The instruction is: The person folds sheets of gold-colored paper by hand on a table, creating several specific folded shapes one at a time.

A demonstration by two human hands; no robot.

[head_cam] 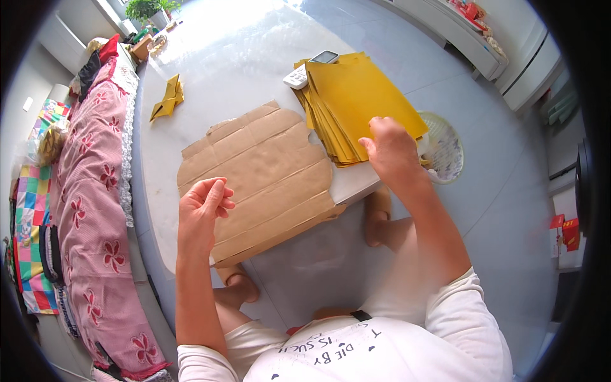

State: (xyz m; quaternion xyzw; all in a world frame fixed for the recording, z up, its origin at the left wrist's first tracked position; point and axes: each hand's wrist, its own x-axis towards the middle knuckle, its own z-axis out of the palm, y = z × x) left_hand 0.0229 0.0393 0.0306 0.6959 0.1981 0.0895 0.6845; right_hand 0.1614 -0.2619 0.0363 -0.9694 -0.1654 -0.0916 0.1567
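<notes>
A stack of yellow-gold paper sheets (367, 100) lies fanned at the right side of the white table. My right hand (391, 148) is over the stack's near right corner, its fingers curled; whether it touches the paper is unclear. A flat brown cardboard piece (262, 172) with fold lines lies in front of me. Above its left edge is my left hand (208, 198), thumb against the curled fingers, with nothing visible in it. A folded gold paper piece (169, 99) rests at the table's far left. A white handset (298, 77) lies at the stack's far left corner.
The white table (210, 62) has a potted plant (148, 9) at its far end. To the right, below table height, stands a round patterned basket (444, 153). A sofa with a pink flowered cover (95, 200) runs along the left. A white cabinet (458, 33) stands at the upper right.
</notes>
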